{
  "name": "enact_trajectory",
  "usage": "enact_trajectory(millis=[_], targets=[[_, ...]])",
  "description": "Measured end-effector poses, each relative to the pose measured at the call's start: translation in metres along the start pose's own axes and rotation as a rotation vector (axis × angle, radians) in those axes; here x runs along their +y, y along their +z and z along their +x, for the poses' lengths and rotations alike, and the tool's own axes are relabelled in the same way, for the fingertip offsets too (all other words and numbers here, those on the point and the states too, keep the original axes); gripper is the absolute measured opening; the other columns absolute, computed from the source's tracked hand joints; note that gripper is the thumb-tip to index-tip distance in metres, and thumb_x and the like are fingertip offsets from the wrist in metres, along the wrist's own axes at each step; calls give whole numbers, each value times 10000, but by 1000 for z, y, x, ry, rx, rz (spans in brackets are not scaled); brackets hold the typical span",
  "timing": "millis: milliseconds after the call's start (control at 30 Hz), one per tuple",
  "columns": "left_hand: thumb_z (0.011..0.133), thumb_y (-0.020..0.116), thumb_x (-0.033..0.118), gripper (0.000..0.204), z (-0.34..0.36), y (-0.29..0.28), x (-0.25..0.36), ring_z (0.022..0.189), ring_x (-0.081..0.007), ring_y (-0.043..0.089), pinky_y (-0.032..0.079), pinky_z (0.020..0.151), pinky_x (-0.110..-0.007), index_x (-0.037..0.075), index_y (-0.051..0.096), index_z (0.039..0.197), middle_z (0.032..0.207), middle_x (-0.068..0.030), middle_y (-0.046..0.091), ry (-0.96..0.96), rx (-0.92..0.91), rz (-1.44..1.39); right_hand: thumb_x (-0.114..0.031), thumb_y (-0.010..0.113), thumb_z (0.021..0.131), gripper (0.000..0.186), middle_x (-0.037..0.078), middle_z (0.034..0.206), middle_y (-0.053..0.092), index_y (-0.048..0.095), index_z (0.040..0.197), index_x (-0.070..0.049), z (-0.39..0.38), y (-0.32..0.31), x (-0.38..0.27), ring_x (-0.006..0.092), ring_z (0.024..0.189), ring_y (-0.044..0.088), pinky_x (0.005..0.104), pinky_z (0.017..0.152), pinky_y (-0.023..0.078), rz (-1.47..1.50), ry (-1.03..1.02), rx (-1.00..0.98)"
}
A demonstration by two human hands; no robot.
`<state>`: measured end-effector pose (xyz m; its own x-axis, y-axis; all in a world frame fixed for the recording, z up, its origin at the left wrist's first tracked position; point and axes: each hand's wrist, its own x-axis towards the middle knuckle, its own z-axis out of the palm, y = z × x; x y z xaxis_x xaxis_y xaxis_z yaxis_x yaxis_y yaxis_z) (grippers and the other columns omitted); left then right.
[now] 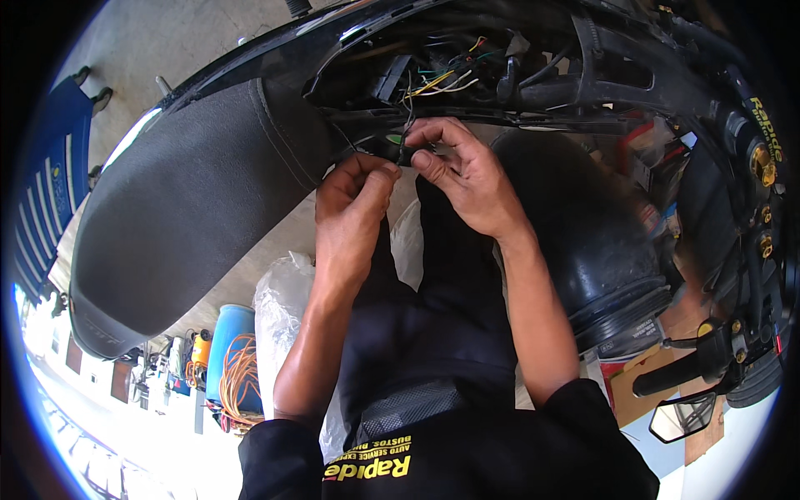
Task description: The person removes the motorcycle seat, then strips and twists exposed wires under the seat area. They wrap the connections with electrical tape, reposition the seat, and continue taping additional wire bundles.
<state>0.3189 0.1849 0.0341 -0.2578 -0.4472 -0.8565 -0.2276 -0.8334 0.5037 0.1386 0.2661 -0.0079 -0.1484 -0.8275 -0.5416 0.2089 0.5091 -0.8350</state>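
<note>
Wire, thin and dark, drops from an open cavity in a black motorcycle to a person's fingertips, just below the edge of the bodywork. The left hand, at the lower end of the wire, has its thumb and forefinger pressed together in a pinch on it, the other fingers curled in behind. The right hand meets it from the other side, thumb and forefinger bent and nearly closed beside the wire; whether they also grip it cannot be told, as the contact is small and dark.

Above the hands, a black connector block sits in the cavity near a loose bundle of yellow and white leads. A black stitched seat stretches to the left, and a rounded, glossy black shell stands to the right of the right forearm. Clear plastic sheeting lies beside the left forearm; farther off, coiled orange hose hangs against a blue drum. At lower right, a handlebar grip points inward above an angular mirror.
</note>
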Motion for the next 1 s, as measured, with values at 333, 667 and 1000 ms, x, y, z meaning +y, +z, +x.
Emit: enact_trajectory(millis=[333, 667, 1000], targets=[[1095, 747, 125, 172, 0, 23, -10, 877, -117, 728, 560, 774, -290, -3, 738, 1208, 987, -67, 791, 329, 213, 497, -362, 871, 1005, 410, 56, 1040, 699, 691, 1038, 5, -7, -3, -40, 132, 845, 641, 308, 739, 540, -429, 70, 126], [1114, 736, 196, 202, 16, 17, -30, 982, -106, 665, 533, 889, -299, 21, 707, 1212, 1062, -23, 731, 194, 63, 65, -553, 759, 1062, 442, -100, 829, 559, 707, 1002, -118, -8, -2, -67, -7, 673, 470, 162, 513, 298, 481, 613, 207], [1115, 649, 113, 243, -2, 33, -17, 1053, -124, 686, 548, 924, -310, -33, 706, 1300, 1167, -53, 752, 97, 92, -202, -203, 734, 1114, 373, 24, 1119, 691, 681, 1411, 16, -4, 51, -86, 98, 941, 701, 225, 789, 553, 406, 240, 96]])
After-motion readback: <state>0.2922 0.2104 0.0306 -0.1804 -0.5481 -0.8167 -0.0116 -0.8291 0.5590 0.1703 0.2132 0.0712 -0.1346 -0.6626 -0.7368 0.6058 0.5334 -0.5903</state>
